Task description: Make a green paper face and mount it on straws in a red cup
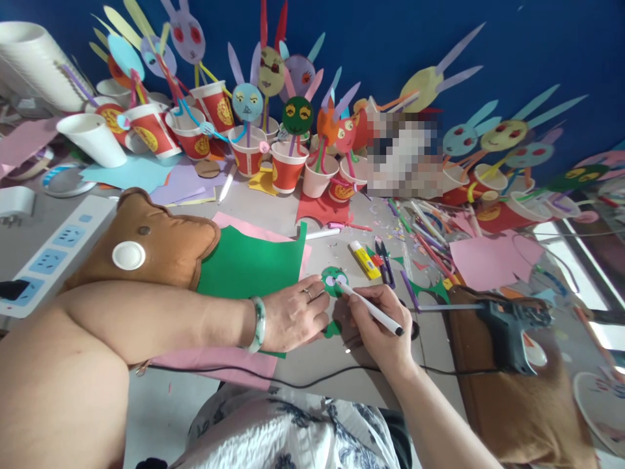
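Note:
A small green paper face [334,273] with white eyes lies on the table. My right hand [378,319] grips a white marker [375,314] with a black end, its tip at the face's eyes. My left hand [295,314] lies palm down with bent fingers, the fingertips pressing on the left edge of the face. Just below the face is another small green paper piece [333,328], partly covered by my fingers. A large green paper sheet [254,257] sits to the left of my left hand, over pink paper [215,361].
Rows of red paper cups [290,168] with paper-faced figures stand along the blue wall. A yellow glue stick [364,259] and scissors [385,264] lie beyond my right hand. A glue gun [510,332] rests at right. A power strip [61,244] and brown cushion [161,241] are left.

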The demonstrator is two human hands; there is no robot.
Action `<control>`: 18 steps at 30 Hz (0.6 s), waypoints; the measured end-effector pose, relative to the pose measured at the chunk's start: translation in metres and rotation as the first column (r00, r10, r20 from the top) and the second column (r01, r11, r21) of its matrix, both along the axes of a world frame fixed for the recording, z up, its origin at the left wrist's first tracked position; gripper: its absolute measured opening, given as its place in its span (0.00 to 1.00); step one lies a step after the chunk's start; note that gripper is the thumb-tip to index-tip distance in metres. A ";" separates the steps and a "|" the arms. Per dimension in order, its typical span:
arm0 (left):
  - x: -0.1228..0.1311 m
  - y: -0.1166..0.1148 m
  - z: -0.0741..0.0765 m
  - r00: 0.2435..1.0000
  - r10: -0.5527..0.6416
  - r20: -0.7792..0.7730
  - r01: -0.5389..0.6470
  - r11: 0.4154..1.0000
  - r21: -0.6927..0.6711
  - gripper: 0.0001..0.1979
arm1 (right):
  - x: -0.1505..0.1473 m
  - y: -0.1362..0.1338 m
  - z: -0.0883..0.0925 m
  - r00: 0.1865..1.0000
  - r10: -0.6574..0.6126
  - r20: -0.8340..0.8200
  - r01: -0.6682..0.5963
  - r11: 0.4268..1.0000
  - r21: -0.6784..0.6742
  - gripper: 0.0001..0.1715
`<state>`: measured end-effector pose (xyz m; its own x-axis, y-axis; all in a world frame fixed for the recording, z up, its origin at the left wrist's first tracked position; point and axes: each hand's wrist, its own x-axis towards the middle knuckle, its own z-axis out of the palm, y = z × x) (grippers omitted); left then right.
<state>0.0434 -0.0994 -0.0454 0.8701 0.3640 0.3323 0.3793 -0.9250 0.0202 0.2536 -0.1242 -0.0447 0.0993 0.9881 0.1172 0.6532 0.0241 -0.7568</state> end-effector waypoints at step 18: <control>0.000 0.000 -0.001 1.000 0.000 0.000 0.000 1.000 -0.002 0.13 | 0.000 0.001 0.001 1.000 0.027 0.009 -0.027 1.000 -0.004 0.10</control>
<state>0.0430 -0.0993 -0.0460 0.8698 0.3651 0.3319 0.3796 -0.9249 0.0226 0.2540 -0.1233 -0.0441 0.0715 0.9909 0.1141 0.6595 0.0389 -0.7507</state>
